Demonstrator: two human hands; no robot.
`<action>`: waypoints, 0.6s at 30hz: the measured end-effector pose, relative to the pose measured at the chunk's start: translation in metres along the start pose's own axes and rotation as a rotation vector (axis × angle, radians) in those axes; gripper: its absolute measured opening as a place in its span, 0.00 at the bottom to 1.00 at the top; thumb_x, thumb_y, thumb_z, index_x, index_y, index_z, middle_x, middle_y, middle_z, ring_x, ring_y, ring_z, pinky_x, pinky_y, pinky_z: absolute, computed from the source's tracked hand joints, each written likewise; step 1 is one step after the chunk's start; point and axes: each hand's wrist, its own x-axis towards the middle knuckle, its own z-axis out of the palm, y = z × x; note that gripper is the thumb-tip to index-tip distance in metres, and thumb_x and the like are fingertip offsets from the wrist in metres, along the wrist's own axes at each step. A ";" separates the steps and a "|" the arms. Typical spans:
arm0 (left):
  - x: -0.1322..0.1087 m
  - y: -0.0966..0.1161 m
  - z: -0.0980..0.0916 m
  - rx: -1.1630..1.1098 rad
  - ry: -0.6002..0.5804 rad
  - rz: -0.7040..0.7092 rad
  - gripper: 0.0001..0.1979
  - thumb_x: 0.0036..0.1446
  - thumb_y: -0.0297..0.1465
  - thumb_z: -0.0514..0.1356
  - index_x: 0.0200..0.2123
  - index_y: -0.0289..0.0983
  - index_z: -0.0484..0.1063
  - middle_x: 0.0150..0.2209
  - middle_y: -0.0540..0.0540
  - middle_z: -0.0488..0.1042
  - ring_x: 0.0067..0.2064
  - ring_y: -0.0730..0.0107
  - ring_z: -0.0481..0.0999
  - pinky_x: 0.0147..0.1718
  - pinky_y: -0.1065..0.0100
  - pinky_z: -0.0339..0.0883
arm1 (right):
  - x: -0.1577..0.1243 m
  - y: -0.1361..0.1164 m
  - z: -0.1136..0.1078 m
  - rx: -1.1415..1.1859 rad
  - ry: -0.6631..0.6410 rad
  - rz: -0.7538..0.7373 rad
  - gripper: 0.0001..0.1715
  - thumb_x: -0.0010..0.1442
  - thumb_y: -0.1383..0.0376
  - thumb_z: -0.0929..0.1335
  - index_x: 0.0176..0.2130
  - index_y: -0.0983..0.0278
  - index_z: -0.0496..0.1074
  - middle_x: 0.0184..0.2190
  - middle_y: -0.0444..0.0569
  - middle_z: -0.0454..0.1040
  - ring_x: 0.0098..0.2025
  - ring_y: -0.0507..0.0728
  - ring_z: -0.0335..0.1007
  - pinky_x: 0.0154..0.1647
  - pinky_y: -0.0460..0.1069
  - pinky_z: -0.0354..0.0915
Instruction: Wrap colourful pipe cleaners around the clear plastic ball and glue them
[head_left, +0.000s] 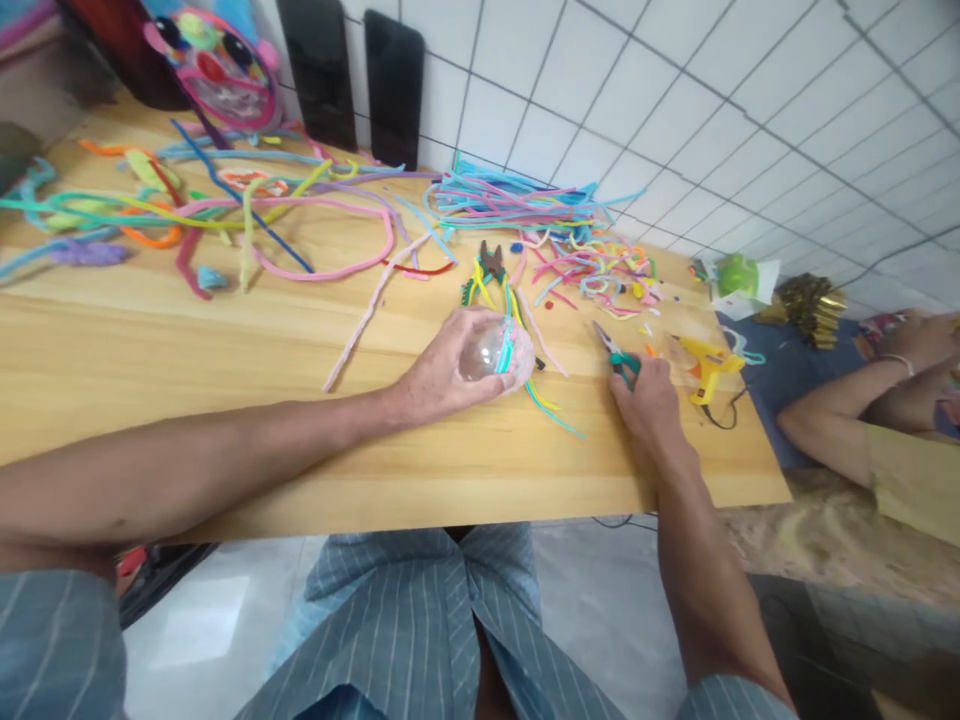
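Your left hand (442, 378) cups the clear ball (486, 352) mid-table (225, 340), toward the near edge, likely so it cannot roll; your right hand (649, 402) grips the pliers (616, 352) by the right edge.

Single view: head camera, above near edge of table (187, 340), facing forward and down. Close range: own forearms cross lower frame, striped lap (420, 620) shows below table's near edge. Wide lens tilts table, bends lines of tiled wall (675, 90) behind table's far edge. Left hand (442, 375) with ball (491, 350) over table middle, at frame centre; right hand (649, 400) on pliers (619, 355) toward table's right end. Another person's arm (840, 430) beyond that end, at frame edge.
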 end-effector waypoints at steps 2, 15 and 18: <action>0.001 -0.001 0.001 0.000 0.028 0.021 0.36 0.65 0.45 0.73 0.70 0.44 0.66 0.67 0.36 0.73 0.70 0.48 0.76 0.73 0.43 0.72 | -0.001 -0.010 -0.006 0.046 0.074 -0.050 0.29 0.66 0.55 0.67 0.62 0.63 0.75 0.52 0.63 0.81 0.53 0.71 0.78 0.57 0.67 0.75; 0.004 -0.001 -0.004 0.000 0.087 -0.003 0.35 0.65 0.47 0.73 0.69 0.43 0.68 0.64 0.37 0.74 0.67 0.50 0.77 0.71 0.45 0.73 | -0.013 -0.090 -0.040 0.205 0.361 -0.974 0.23 0.67 0.60 0.76 0.60 0.58 0.77 0.44 0.53 0.87 0.41 0.63 0.87 0.36 0.54 0.78; 0.004 0.000 -0.005 0.001 0.083 -0.012 0.35 0.66 0.47 0.72 0.69 0.43 0.67 0.66 0.37 0.73 0.69 0.50 0.77 0.73 0.45 0.72 | -0.012 -0.082 -0.034 0.192 0.352 -0.960 0.21 0.68 0.59 0.76 0.59 0.58 0.78 0.43 0.53 0.87 0.39 0.62 0.88 0.33 0.53 0.77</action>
